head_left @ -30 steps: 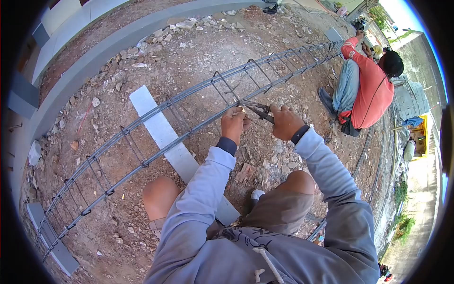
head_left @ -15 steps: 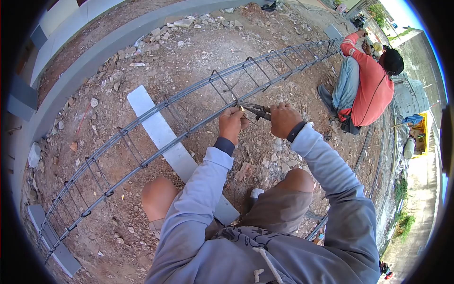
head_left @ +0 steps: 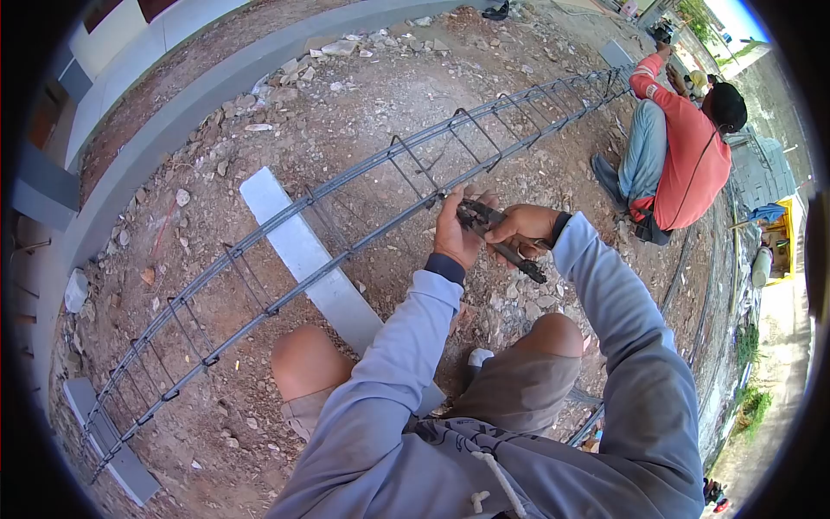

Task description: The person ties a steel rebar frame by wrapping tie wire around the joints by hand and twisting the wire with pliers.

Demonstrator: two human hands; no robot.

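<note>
A pair of dark, worn pliers point(head_left: 529, 270) lies slantwise across both hands, its handles pointing down and right. My left hand point(head_left: 458, 233) is curled around the head end, close beside the near bar of the rebar cage point(head_left: 350, 249). My right hand point(head_left: 521, 223) grips the pliers farther along, with the thumb pressed on top. Just left of my left fingers, a stirrup meets the near bar. The cage is made of long steel bars with several stirrups and runs from lower left to upper right. What my left fingertips touch behind the pliers is hidden.
A flat grey board point(head_left: 298, 246) passes under the cage, and another board point(head_left: 112, 441) supports its lower left end. A crouching person in a red shirt point(head_left: 687, 177) is at the cage's far end. Rubble point(head_left: 341, 48) lies along a low curb point(head_left: 207, 82).
The pliers have come off the bar and turned, with their handles now toward the lower right. My left hand has moved from the bar onto the pliers. The view has shifted slightly.
</note>
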